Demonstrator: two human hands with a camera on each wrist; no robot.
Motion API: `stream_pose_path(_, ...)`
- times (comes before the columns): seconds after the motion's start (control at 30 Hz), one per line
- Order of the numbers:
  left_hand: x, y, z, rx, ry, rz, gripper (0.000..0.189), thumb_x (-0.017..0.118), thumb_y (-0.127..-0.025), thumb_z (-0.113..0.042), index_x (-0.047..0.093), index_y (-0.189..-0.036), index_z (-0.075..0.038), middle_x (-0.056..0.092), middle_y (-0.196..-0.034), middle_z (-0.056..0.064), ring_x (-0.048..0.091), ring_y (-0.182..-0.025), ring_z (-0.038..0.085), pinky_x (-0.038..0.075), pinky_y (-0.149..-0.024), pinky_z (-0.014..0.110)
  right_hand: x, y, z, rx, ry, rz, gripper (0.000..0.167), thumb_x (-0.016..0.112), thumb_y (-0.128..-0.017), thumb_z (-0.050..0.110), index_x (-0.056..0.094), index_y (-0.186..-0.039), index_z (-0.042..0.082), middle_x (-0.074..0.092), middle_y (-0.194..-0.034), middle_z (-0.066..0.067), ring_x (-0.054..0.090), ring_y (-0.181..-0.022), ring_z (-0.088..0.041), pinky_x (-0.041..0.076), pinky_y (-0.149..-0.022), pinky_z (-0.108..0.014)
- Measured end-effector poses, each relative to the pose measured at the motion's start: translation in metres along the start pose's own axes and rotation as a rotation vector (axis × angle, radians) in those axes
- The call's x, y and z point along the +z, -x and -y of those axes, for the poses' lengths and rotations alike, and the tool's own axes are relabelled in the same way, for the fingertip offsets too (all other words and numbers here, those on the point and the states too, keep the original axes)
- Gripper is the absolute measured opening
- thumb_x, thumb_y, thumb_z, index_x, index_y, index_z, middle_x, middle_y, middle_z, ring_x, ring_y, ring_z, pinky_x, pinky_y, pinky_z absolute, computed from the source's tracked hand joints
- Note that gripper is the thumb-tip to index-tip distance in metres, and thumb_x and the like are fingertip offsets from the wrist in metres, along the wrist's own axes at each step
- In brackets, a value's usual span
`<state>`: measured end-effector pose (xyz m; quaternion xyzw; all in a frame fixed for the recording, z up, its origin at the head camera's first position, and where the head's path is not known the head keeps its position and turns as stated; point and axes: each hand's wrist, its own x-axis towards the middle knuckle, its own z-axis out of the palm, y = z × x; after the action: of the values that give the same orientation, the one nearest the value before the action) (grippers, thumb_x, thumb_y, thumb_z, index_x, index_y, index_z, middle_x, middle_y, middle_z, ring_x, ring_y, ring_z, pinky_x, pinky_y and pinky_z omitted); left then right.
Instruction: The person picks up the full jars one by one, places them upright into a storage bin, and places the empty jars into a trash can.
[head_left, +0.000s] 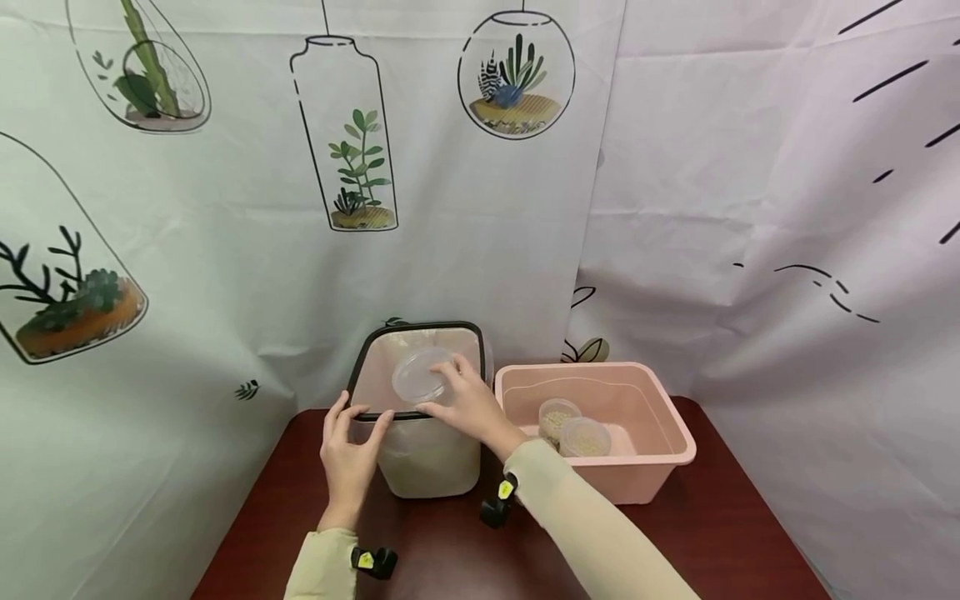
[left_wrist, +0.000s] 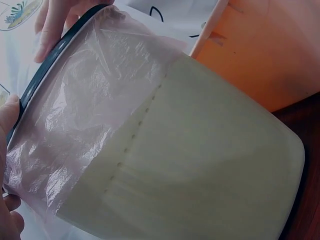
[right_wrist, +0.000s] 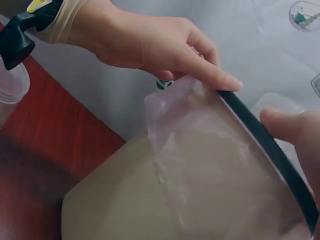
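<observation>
A clear round plastic container (head_left: 416, 379) is at the mouth of a pale trash bin (head_left: 431, 462), tilted over the opening. My right hand (head_left: 468, 400) has its fingertips over the container's right edge and its thumb down at the bin's black rim (right_wrist: 265, 137). At the bin's near left corner, my left hand (head_left: 351, 454) grips the rim, with thumb and fingers spread along it. A thin translucent bag (left_wrist: 90, 95) lines the bin and folds down over its outside. The container is out of sight in the left wrist view.
Right beside the bin stands a pink plastic basin (head_left: 626, 479). Inside it are round clear tubs of small pale grains, one tub (head_left: 558, 415) behind another tub (head_left: 587, 437). Both vessels stand on a dark red table (head_left: 442, 550), backed by a printed white cloth (head_left: 465, 250).
</observation>
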<state>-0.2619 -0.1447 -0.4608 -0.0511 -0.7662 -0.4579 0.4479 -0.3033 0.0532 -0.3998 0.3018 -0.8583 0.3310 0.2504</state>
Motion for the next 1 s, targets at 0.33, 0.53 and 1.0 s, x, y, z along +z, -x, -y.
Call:
stream_pose_path(0.33,-0.001,0.001,-0.002,-0.009,-0.009,0.007,0.033,0.081,-0.071,-0.015,0.066,-0.097,-0.001,0.049,-0.132,0.015,0.046,-0.119,0.036,0.040,-0.088,0.053,-0.002,-0.007,0.008,0.056,0.290,0.275,0.022,0.053,-0.094,0.030,0.071,-0.098,0.019,0.065,-0.096,0.004,0.062,-0.086,-0.014,0.049,-0.069,-0.032)
stream_pose_path(0.53,-0.001,0.000,-0.003,-0.019,-0.003,0.007,0.033,0.081,-0.071,-0.016,0.066,-0.097,0.000,0.048,-0.132,0.015,0.046,-0.119,0.036,0.040,-0.089,0.052,-0.001,-0.004,0.008,0.041,0.263,0.214,0.019,0.056,-0.092,0.030,0.069,-0.102,0.020,0.065,-0.100,0.005,0.061,-0.091,-0.013,0.050,-0.073,-0.032)
stream_pose_path(1.0,-0.012,-0.012,-0.014,-0.100,-0.021,0.098,0.043,0.082,-0.071,-0.019,0.067,-0.107,-0.001,0.048,-0.133,0.018,0.043,-0.122,0.037,0.036,-0.094,0.054,-0.006,0.022,0.003,-0.263,-0.017,-0.204,0.019,0.063,-0.087,0.013,0.067,-0.104,0.006,0.065,-0.103,-0.002,0.060,-0.100,-0.017,0.045,-0.090,-0.031)
